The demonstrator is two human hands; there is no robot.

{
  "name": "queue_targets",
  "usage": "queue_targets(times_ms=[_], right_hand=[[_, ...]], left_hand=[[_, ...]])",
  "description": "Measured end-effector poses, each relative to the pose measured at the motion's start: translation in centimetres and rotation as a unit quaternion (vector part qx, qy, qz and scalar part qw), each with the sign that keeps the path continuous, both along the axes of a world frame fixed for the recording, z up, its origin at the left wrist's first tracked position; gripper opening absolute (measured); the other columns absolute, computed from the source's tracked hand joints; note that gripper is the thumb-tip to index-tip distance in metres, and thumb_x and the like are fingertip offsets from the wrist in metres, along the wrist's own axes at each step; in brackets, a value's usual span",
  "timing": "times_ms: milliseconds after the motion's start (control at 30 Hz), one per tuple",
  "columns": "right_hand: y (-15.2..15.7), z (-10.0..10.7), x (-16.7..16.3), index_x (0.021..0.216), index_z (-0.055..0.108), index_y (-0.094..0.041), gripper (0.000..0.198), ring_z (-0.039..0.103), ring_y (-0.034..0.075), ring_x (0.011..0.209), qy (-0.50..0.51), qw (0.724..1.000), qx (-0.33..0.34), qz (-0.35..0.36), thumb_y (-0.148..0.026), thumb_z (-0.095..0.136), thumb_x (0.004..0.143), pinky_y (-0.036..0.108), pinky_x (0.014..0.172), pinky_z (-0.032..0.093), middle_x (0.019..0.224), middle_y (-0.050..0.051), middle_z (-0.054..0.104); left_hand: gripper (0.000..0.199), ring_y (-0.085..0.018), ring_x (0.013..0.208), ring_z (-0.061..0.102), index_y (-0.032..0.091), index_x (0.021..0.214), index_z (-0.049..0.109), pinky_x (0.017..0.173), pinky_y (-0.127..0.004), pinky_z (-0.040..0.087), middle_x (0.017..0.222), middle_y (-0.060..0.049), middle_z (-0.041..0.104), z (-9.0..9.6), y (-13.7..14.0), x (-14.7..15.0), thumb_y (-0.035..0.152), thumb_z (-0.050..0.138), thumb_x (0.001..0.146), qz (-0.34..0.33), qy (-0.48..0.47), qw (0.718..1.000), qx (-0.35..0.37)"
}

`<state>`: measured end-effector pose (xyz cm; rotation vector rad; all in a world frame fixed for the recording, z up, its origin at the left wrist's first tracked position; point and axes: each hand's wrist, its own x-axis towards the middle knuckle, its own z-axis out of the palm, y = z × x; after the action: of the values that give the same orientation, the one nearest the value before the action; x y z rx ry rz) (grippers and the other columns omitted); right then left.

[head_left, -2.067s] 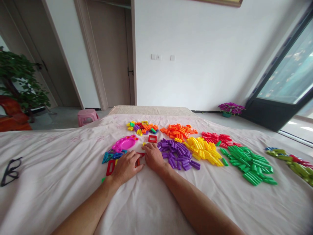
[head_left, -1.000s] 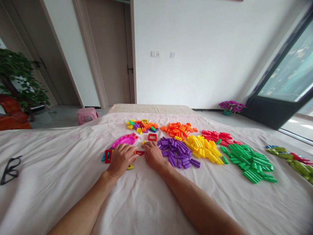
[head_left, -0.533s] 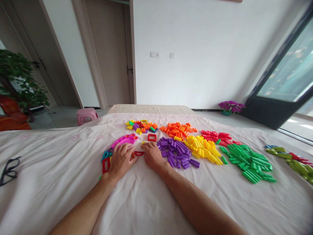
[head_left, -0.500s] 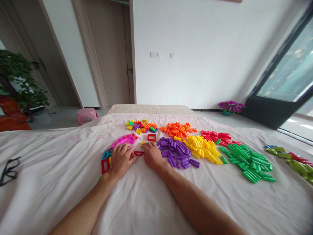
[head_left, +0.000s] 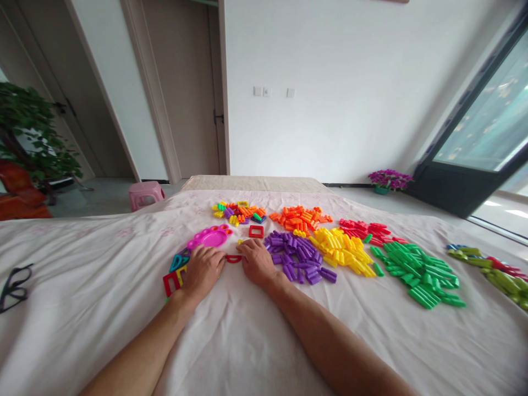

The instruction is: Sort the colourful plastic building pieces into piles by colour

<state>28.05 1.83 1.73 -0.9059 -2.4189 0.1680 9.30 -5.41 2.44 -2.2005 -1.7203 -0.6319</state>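
My left hand (head_left: 203, 270) lies palm down on the cloth, fingers curled and close together, covering part of a cluster of flat plastic shapes. Poking out beside it are a red square frame (head_left: 171, 285), a yellow piece (head_left: 180, 275) and a blue D-shaped frame (head_left: 178, 260). My right hand (head_left: 256, 260) reaches in from the other side with bent fingers; what lies under them is hidden. Between the fingertips of both hands sits a red half-round frame (head_left: 234, 260), its ends close to the fingers. A magenta palette-like tray (head_left: 213, 237) rests just beyond my left hand.
Past the hands lie a red rectangular frame (head_left: 256, 231) and a mixed pile (head_left: 239, 213). Rightward spread heaps of purple (head_left: 295, 254), orange (head_left: 300, 220), yellow (head_left: 342, 248), red (head_left: 367, 231) and green tubes (head_left: 418, 269). Eyeglasses (head_left: 15, 287) lie at far left.
My left hand has shifted slightly toward me and its fingers have drawn together, uncovering more of the magenta tray. The red square frame has slid left. My right hand has barely moved.
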Motion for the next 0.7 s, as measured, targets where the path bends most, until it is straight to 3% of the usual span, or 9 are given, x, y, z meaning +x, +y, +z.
queue_targets(times_ms=[700], right_hand=[[0.25, -0.20, -0.13, 0.116, 0.067, -0.020, 0.035, 0.048, 0.022, 0.107, -0.008, 1.000, 0.000, -0.014, -0.008, 0.053, 0.086, 0.033, 0.098, 0.042, 0.109, 0.008, 0.063]], left_hand=[[0.021, -0.023, 0.096, 0.061, 0.022, 0.101, 0.071, 0.088, -0.038, 0.045, 0.094, -0.007, 0.070, -0.59, 0.29, -0.17, 0.019, 0.052, 0.093, -0.003, -0.010, 1.000, -0.012]])
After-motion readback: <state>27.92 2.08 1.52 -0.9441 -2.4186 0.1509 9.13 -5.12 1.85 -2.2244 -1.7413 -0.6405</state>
